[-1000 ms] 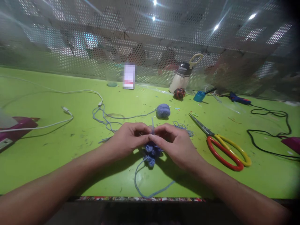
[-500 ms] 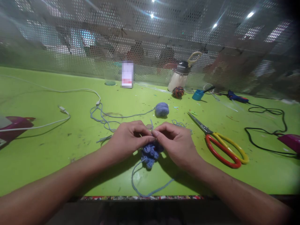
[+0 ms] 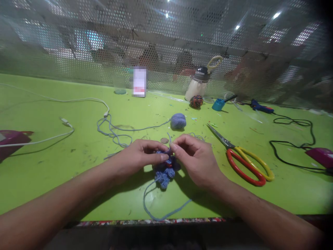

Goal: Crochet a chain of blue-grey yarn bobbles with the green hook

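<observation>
A small blue-purple crochet piece [image 3: 163, 178] with petal-like bumps and a bit of red hangs just over the table's near side. My left hand [image 3: 145, 154] pinches its upper edge between thumb and fingers. Opposite it, my right hand [image 3: 194, 156] is closed, thumb against forefinger, on a short yarn end [image 3: 169, 137] that sticks up above the piece. A long loose tail of yarn [image 3: 157, 219] curls from the piece towards the table's front edge. Beyond my hands lies a ball of blue-purple yarn [image 3: 178, 121], its strand running left in loops.
Scissors [image 3: 234, 147] with red and yellow handles lie right of my hands. Farther back stand a bottle [image 3: 196, 86], a multicolour yarn ball [image 3: 196, 101], a blue pot [image 3: 218, 105], a glue gun [image 3: 261, 106] and a phone-like screen [image 3: 139, 81]. White cables [image 3: 78, 100] cross the left side.
My left hand has shifted slightly down and left, apart from the right fingertips. More of the piece shows, including its red part, and the yarn end stands out more clearly.
</observation>
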Demonstrator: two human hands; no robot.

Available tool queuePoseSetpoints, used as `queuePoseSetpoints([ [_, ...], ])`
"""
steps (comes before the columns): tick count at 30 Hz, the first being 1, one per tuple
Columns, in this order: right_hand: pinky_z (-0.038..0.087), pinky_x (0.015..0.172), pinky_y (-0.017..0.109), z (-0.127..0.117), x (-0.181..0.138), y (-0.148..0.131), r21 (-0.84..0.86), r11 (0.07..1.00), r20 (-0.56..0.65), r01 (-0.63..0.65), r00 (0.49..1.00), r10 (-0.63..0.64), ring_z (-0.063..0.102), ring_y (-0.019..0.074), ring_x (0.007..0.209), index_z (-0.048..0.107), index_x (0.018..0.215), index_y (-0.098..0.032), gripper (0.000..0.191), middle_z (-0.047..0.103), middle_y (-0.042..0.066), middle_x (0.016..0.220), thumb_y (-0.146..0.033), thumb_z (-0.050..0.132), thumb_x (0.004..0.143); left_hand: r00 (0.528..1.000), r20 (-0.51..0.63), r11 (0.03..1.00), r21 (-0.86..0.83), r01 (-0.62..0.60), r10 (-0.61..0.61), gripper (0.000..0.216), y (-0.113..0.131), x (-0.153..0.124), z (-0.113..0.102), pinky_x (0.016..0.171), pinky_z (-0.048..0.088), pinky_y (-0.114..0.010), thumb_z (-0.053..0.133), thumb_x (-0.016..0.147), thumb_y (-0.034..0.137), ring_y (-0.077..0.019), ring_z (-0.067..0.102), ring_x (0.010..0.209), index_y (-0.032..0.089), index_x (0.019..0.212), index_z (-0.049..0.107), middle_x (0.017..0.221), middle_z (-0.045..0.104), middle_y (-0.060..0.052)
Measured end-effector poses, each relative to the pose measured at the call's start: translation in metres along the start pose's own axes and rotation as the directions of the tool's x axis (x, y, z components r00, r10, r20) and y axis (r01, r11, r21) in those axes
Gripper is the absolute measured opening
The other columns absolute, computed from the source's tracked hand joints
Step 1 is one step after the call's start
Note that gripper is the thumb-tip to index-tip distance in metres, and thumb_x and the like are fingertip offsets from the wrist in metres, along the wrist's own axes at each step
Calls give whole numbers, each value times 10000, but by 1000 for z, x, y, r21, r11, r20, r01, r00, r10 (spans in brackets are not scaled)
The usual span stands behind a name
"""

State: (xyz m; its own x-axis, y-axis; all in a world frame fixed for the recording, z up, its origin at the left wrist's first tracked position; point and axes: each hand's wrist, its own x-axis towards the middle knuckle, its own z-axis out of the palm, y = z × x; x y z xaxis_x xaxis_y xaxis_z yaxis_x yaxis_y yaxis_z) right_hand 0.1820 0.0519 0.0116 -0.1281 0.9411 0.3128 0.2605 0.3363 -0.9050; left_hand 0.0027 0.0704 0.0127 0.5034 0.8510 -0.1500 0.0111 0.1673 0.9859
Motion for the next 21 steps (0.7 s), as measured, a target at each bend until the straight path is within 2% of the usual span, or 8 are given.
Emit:
queuePoseSetpoints([
  [4, 433, 572, 296, -1, -2, 2, 5, 1000, 22, 13, 1000, -13, 536, 136, 639, 616, 749, -195, 124, 594, 2, 693, -263, 617, 853, 998, -36, 999, 2, 45, -45, 199, 0, -2, -3, 665, 437, -304, 727, 724, 211, -164, 573, 701, 166, 913, 771, 771, 691, -56],
  [10, 416, 558, 295, -1, -2, 0, 19, 1000, 24, -21, 1000, 20, 500, 127, 606, 607, 732, -188, 145, 560, -6, 656, -275, 621, 847, 997, -26, 981, -182, 64, -70, 323, 0, -1, 0, 745, 459, -315, 709, 630, 45, -169, 623, 741, 176, 917, 776, 831, 742, -47],
  [16, 448, 573, 288, -2, 0, -3, 85, 988, 48, -129, 991, 126, 537, 123, 593, 592, 727, -185, 153, 588, -8, 628, -285, 629, 836, 992, -102, 996, -53, 66, -71, 301, 3, 0, 0, 813, 458, -322, 722, 612, 16, -174, 639, 781, 178, 855, 793, 850, 765, -41],
  [21, 478, 557, 272, -4, 1, -2, 182, 952, 89, -247, 968, 234, 569, 119, 558, 573, 718, -189, 163, 628, -10, 591, -291, 650, 818, 991, -79, 992, -78, 101, -107, 279, 1, 1, 1, 780, 464, -336, 724, 605, 32, -181, 643, 738, 152, 848, 791, 807, 765, -65],
])
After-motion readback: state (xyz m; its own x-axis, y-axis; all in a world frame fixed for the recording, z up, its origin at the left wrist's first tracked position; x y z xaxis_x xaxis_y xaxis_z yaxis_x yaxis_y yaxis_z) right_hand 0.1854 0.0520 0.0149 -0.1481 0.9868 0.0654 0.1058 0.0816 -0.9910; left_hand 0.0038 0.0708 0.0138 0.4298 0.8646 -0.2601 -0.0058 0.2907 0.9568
